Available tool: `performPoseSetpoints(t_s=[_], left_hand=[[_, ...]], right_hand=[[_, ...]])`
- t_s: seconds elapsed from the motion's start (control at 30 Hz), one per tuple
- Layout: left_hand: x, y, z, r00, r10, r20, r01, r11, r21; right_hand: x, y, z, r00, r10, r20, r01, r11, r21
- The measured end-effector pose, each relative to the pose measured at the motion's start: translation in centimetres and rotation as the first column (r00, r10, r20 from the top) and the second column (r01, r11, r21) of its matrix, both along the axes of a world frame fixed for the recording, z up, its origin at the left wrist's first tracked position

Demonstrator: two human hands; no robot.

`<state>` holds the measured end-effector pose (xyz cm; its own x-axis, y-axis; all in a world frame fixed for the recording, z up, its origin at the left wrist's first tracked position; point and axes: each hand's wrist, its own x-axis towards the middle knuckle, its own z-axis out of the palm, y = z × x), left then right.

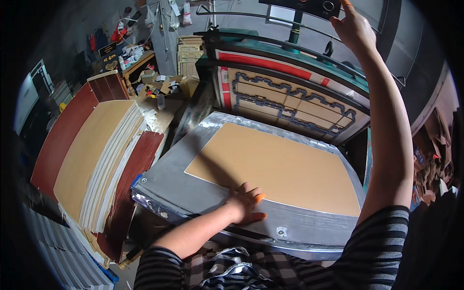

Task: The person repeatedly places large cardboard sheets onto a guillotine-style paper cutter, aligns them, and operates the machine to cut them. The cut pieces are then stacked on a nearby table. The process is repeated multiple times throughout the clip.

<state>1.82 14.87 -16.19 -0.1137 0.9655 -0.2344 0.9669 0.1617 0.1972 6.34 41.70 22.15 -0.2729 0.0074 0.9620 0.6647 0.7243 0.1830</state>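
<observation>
A tan cardboard sheet (280, 166) lies flat on the metal bed (169, 169) of a die-cutting press. My left hand (244, 205) rests at the sheet's near edge with fingers spread, partly on the sheet and partly on the metal; orange covers show on its thumb and a finger. High at the right, my right hand (356, 31) reaches up to a black control panel (314, 7) with round buttons. Its thumb and an orange-covered finger are apart at the panel's edge; the other fingers are hidden. Behind the sheet stands the tilted platen with a cutting die (295, 104).
On the left, a stack of cardboard sheets (92, 159) sits among dark red boards (60, 140). Striped-looking stacked sheets (63, 246) lie lower left. A cluttered workbench (140, 63) stands behind. Metal guard bars (270, 19) cross above the press. Cardboard scraps (435, 154) pile up at the right.
</observation>
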Motion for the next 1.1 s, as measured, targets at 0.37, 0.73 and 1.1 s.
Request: performPoseSetpoints(t_s=[0.37, 0.73, 1.1], left_hand=[[-10.8, 16.9, 10.3, 0.949, -0.086, 0.303, 0.122, 0.987, -0.103], [2.6, 14.8, 15.7, 0.728, -0.663, -0.175, 0.379, 0.175, 0.909], [5.4, 6.7, 16.1, 0.732, -0.606, -0.312, 0.506, 0.175, 0.845]], right_hand=[[21.0, -9.8, -6.1, 0.858, 0.493, 0.141, -0.48, 0.869, -0.119], [34.1, -14.5, -19.2, 0.903, 0.278, -0.327, -0.425, 0.682, -0.595], [33.4, -15.3, -37.7, 0.857, 0.039, -0.514, -0.496, 0.34, -0.799]])
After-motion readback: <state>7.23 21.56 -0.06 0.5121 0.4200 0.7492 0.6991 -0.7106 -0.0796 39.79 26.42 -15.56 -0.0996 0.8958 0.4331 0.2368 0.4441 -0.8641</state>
